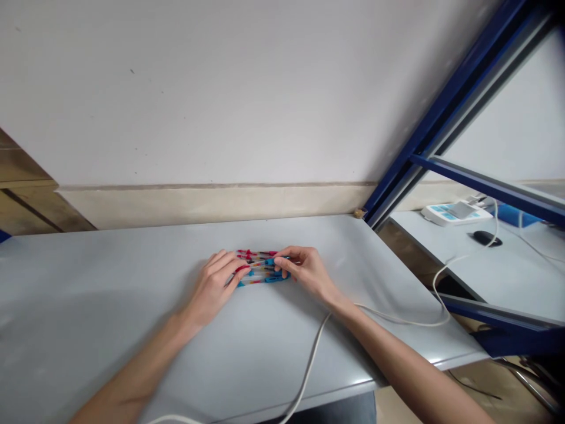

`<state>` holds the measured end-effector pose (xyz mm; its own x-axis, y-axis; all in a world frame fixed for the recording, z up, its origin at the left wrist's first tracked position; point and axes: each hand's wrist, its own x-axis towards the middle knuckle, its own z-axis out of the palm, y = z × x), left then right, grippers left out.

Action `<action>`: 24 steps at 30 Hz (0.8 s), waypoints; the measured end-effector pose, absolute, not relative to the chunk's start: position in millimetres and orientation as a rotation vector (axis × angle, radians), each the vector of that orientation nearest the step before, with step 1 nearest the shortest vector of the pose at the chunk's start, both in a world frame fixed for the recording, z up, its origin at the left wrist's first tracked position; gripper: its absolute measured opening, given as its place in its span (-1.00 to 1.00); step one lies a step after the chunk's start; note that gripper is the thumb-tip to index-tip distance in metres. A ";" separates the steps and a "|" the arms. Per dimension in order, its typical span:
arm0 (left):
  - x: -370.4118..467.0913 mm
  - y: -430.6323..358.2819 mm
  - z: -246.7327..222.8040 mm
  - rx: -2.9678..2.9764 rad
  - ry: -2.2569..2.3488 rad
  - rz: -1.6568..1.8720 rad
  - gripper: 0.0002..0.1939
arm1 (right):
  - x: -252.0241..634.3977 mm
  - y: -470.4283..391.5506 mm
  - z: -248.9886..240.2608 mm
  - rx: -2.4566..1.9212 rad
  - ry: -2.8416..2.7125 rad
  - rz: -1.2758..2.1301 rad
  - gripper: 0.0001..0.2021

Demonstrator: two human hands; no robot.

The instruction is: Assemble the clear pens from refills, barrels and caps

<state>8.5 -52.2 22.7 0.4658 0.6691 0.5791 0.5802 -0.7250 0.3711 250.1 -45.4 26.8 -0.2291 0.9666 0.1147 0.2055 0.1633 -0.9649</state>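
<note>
Several pens (258, 281) with clear barrels and red or blue ends lie side by side on the grey table (123, 330). My left hand (216, 280) is closed at their left ends, thumb and fingers around the red end of one pen. From the other side, my right hand (305, 270) pinches the blue end of a pen (268, 262), which seems to be the same one, held over the others. Both palms hide parts of the row.
A white cable (311, 359) crosses the table on the right and passes under my right forearm. Behind stands a white wall (229, 106). To the right, past a blue frame (412, 147), a second table holds a black mouse (485, 238) and a white device (457, 212).
</note>
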 end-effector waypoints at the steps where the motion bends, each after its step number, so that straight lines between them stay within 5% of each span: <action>1: 8.8 -51.9 22.7 2.580 1.094 1.116 -0.86 | 250.0 -46.6 27.6 -1.169 -1.642 1.110 -0.69; 8: 8.4 -49.3 16.6 2.602 1.014 1.162 -0.90 | 254.0 -53.3 33.4 -1.210 -2.197 0.544 -0.69; 24: 13.9 -61.9 25.0 2.746 0.878 0.818 -0.88 | 257.6 -51.8 32.7 -1.026 -2.494 0.500 -0.55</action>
<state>13.9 -61.9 25.0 0.6811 0.5732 0.4556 0.4946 -0.8190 0.2910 257.6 -51.8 32.7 -0.6528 0.7242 0.2221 0.5827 0.6674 -0.4637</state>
